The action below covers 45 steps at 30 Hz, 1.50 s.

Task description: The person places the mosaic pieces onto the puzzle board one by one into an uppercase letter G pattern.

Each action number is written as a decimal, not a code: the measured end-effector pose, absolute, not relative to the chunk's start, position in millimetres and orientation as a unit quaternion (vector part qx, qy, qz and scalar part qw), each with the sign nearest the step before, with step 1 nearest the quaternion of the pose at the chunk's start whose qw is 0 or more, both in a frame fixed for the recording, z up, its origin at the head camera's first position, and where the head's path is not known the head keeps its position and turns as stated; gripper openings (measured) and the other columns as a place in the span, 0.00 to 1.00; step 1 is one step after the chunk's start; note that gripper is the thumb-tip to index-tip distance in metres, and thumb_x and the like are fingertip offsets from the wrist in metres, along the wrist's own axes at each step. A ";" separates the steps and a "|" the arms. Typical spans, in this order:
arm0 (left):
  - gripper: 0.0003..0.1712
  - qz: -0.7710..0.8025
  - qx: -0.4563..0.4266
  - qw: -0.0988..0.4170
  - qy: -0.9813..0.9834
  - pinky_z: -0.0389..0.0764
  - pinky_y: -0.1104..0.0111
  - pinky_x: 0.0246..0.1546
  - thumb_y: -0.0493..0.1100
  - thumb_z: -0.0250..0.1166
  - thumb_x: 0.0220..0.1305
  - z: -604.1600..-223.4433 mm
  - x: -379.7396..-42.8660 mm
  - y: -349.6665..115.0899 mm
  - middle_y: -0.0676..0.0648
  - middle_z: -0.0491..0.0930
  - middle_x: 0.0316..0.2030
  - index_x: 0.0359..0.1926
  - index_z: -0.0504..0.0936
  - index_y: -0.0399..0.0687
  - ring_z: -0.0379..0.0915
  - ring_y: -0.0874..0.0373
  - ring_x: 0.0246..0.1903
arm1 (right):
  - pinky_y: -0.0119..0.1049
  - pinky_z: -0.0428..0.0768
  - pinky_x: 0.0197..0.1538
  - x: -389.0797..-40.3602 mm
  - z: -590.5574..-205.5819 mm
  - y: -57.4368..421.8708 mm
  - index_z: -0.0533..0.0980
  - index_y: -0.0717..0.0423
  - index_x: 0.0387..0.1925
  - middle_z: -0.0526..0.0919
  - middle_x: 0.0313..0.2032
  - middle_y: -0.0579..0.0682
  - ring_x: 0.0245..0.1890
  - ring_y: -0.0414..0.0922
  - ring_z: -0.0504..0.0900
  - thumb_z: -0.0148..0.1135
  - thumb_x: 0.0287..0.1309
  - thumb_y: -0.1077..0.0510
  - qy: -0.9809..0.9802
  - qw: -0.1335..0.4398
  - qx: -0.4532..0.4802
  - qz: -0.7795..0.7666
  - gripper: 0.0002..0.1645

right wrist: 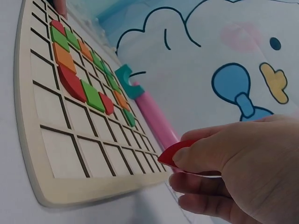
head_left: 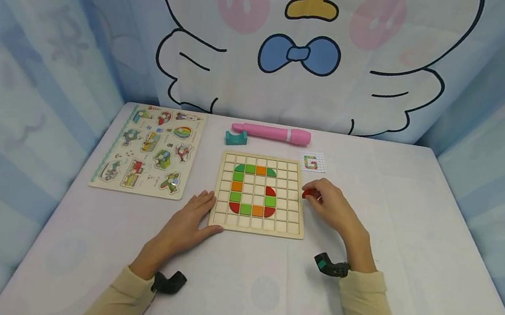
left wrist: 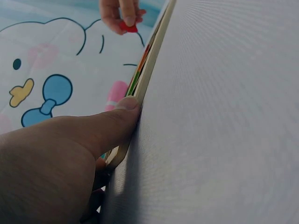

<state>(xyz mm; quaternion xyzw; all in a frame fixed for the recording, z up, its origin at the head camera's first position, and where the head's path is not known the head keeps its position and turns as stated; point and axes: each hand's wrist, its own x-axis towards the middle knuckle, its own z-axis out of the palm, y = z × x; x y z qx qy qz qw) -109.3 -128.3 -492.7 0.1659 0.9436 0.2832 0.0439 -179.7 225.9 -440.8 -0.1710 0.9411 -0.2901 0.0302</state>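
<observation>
A square wooden grid board (head_left: 281, 226) lies on the table with green, orange and red tiles set in a G-like outline. My left hand (head_left: 187, 226) rests at its lower left corner, fingers straight along the left side and thumb at the front edge. In the left wrist view that thumb (left wrist: 100, 128) presses against the board's side. Just off the board's right edge, my right hand (head_left: 330, 203) pinches a small red tile (right wrist: 180, 153) between thumb and index finger. Part of this tile is hidden by the thumb, and its visible end is pointed.
Behind the board lie a pink pen-like stick (head_left: 268, 133) and a teal notched block (head_left: 236, 138). A small pattern card (head_left: 319, 163) sits by the board's back right corner. To the left is a wooden picture puzzle (head_left: 167, 140). Curtains enclose the table.
</observation>
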 end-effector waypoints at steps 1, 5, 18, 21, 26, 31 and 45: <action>0.48 0.284 0.166 0.044 0.943 0.53 0.53 0.80 0.60 0.68 0.63 -492.8 -109.2 -128.3 0.41 0.60 0.76 0.74 0.63 0.37 0.50 0.46 0.78 | 0.45 0.83 0.50 -180.6 -440.9 222.9 0.78 0.63 0.51 0.81 0.46 0.57 0.43 0.49 0.78 0.60 0.66 0.66 0.940 0.031 -0.173 -0.292 0.13; 0.48 0.284 0.166 0.042 0.943 0.53 0.53 0.80 0.60 0.68 0.63 -493.0 -109.1 -128.6 0.41 0.60 0.76 0.74 0.63 0.38 0.50 0.46 0.78 | 0.44 0.83 0.51 -184.1 -441.7 211.7 0.78 0.63 0.51 0.81 0.46 0.56 0.43 0.48 0.78 0.61 0.66 0.65 0.937 0.035 -0.177 -0.299 0.13; 0.48 0.285 0.164 0.042 0.943 0.54 0.53 0.79 0.60 0.68 0.63 -493.1 -108.8 -128.2 0.42 0.60 0.76 0.74 0.63 0.38 0.51 0.46 0.78 | 0.42 0.83 0.49 -196.4 -447.2 181.8 0.80 0.62 0.50 0.83 0.46 0.54 0.42 0.47 0.79 0.61 0.66 0.65 0.917 0.031 -0.229 -0.324 0.12; 0.48 0.284 0.162 0.044 0.944 0.54 0.53 0.79 0.60 0.68 0.63 -492.4 -109.0 -127.8 0.42 0.60 0.76 0.74 0.63 0.38 0.51 0.46 0.78 | 0.40 0.82 0.46 -198.6 -449.3 175.2 0.80 0.61 0.49 0.84 0.45 0.53 0.40 0.46 0.78 0.62 0.66 0.64 0.916 0.030 -0.233 -0.324 0.11; 0.48 0.283 0.162 0.047 0.944 0.54 0.52 0.79 0.60 0.68 0.63 -491.7 -109.2 -127.3 0.42 0.60 0.76 0.74 0.63 0.38 0.50 0.46 0.78 | 0.39 0.83 0.45 -201.0 -452.7 163.7 0.80 0.60 0.49 0.85 0.45 0.53 0.39 0.45 0.78 0.62 0.67 0.63 0.916 0.030 -0.239 -0.321 0.11; 0.48 0.282 0.162 0.047 0.944 0.54 0.52 0.79 0.60 0.68 0.63 -492.2 -109.2 -127.4 0.41 0.60 0.76 0.74 0.63 0.38 0.50 0.46 0.78 | 0.38 0.83 0.45 -201.7 -455.4 152.9 0.81 0.58 0.48 0.85 0.44 0.52 0.39 0.44 0.79 0.62 0.67 0.62 0.917 0.034 -0.243 -0.316 0.10; 0.48 0.283 0.164 0.049 0.944 0.54 0.52 0.79 0.60 0.67 0.64 -492.4 -109.1 -128.2 0.41 0.60 0.76 0.74 0.63 0.38 0.50 0.46 0.78 | 0.41 0.84 0.54 -200.5 -462.5 132.3 0.83 0.54 0.48 0.86 0.46 0.50 0.44 0.45 0.80 0.63 0.68 0.58 0.921 0.050 -0.237 -0.305 0.10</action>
